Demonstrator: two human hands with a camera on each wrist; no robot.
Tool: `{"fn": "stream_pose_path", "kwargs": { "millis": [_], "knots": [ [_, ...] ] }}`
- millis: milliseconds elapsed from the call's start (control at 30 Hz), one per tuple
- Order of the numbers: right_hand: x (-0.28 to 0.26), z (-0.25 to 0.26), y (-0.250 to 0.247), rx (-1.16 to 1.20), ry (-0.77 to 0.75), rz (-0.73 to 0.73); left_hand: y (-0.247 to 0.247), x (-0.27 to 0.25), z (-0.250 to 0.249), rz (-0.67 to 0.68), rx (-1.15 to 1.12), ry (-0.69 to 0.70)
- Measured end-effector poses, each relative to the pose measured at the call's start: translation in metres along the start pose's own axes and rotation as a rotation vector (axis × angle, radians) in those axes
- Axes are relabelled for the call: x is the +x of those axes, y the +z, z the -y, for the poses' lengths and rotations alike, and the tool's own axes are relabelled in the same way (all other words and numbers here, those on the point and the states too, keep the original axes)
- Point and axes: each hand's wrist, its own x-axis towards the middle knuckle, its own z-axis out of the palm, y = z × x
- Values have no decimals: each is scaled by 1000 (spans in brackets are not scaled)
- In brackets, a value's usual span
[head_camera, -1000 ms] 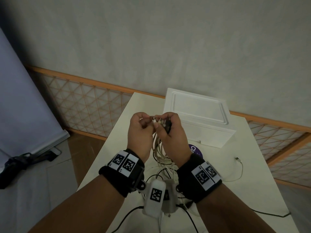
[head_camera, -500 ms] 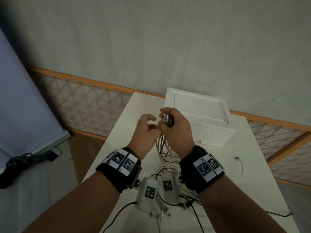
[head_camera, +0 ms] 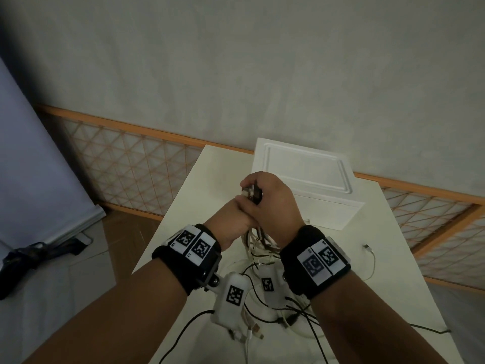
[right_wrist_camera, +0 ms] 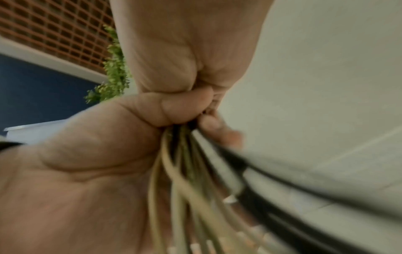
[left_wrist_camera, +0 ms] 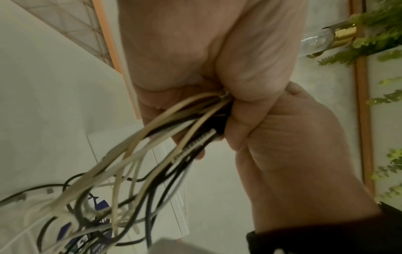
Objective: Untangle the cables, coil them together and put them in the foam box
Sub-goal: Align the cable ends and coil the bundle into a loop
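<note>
While clamped in the right hand (head_camera: 270, 203) grip by their plug ends, cables (head_camera: 258, 241) hang toward 6 o'clock onto desk (head_camera: 367, 271); left hand (head_camera: 231, 219) wrapped just below; foam box (head_camera: 304, 179) at 12 o'clock, lid on.

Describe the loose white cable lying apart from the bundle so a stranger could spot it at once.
Start at the white foam box at the far end of the table. Look nearer, toward the table's right edge: the thin white cable curves there alone. Unlike the cable bundle, no hand holds it.
</note>
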Motion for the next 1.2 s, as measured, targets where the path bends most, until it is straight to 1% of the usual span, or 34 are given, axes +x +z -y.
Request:
{"fn": "stream_pose_path", "kwargs": {
  "millis": [133,233,333,400,467,533,600,733,800,833,867,900,933,967,1000,1067,1133,1200],
  "knots": [
    [0,1,-4,-88,-91,10,7,3,4,-65,21,22],
    [1,0,-4,-108,-106,23,8,7,9,-123,102,-36],
    [0,3,-2,-126,-121,96,7,6,9,-138,181,-6],
    [1,5,-1,-145,-149,148,6,3,7,-128,187,31],
    [3,7,-4,-62,-97,176,6,1,7,-115,82,31],
    [5,6,-7,39,-15,168,6,0,11,-102,-25,-4],
    [3,6,-6,20,16,157,4,1,12,-89,-3,-34],
    [1,7,-3,-98,1,167,0,7,12,-55,95,-46],
    [0,5,-6,-7,-24,197,-1,7,12,-55,70,-33],
    [-2,4,-7,115,-18,200,-2,8,12,-79,1,-17],
    [-6,2,-6,263,29,185,-3,8,9,-128,-102,-7],
    [-8,-1,-3,419,123,165,-5,9,7,-195,-219,-3],
    [-9,-4,1,532,234,180,-8,11,5,-263,-319,-6],
    [-11,-7,6,568,305,223,-10,12,3,-307,-384,-4],
    [-13,-9,10,512,315,290,-11,12,2,-327,-410,2],
    [-16,-11,13,398,281,386,-13,14,3,-374,-412,4],
    [-18,-7,9,302,259,426,-11,13,3,-423,-392,-15],
    [-20,-8,6,235,209,457,-9,12,5,-423,-426,-31]
  ]
}}
